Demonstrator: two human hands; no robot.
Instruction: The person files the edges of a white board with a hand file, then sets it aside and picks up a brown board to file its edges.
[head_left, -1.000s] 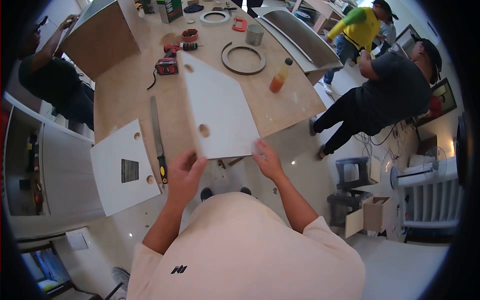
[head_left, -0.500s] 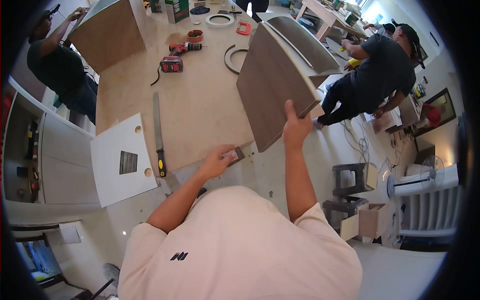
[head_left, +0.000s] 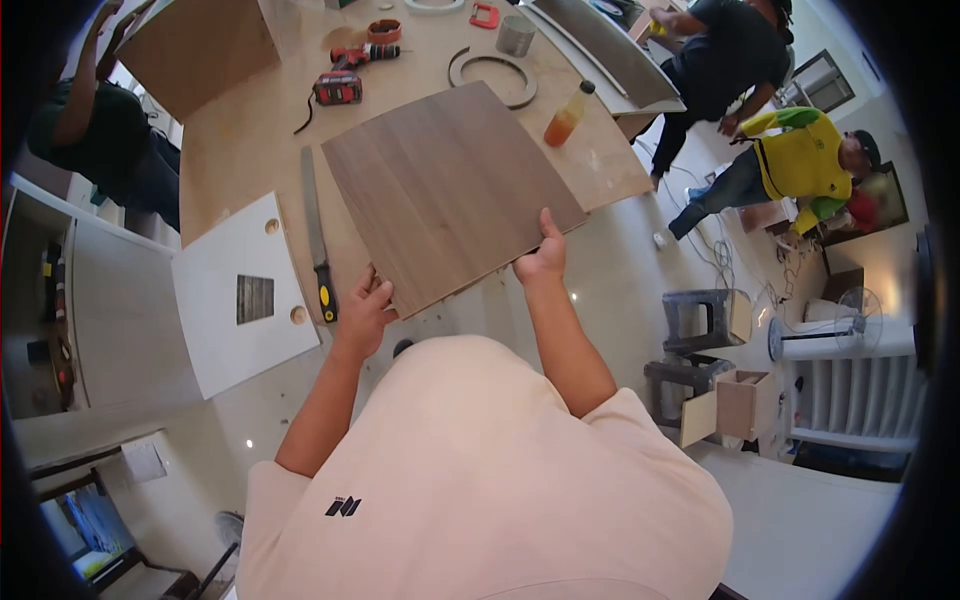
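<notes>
A brown wood-grain panel (head_left: 450, 190) lies nearly flat over the front of the wooden table (head_left: 230, 165). My left hand (head_left: 365, 315) grips its near left corner, with the fingers at the edge. At the near right edge, my right hand (head_left: 543, 252) holds the panel with the thumb on top and the other fingers hidden beneath. Left of the panel lies a long file (head_left: 317, 230) with a black and yellow handle. Beside the file is a white panel (head_left: 235, 290) with a dark rectangle and two round holes.
Beyond the brown panel are a red drill (head_left: 345, 75), a coiled strip (head_left: 490, 75), a can (head_left: 515, 36) and a bottle of orange liquid (head_left: 570, 115). People stand at the left and right. Grey stools (head_left: 705, 320) are on the right floor.
The brown panel has gone from steeply tilted at the right to nearly flat in front of me. My left hand now holds it; the small brown block is out of sight. A person in yellow has appeared.
</notes>
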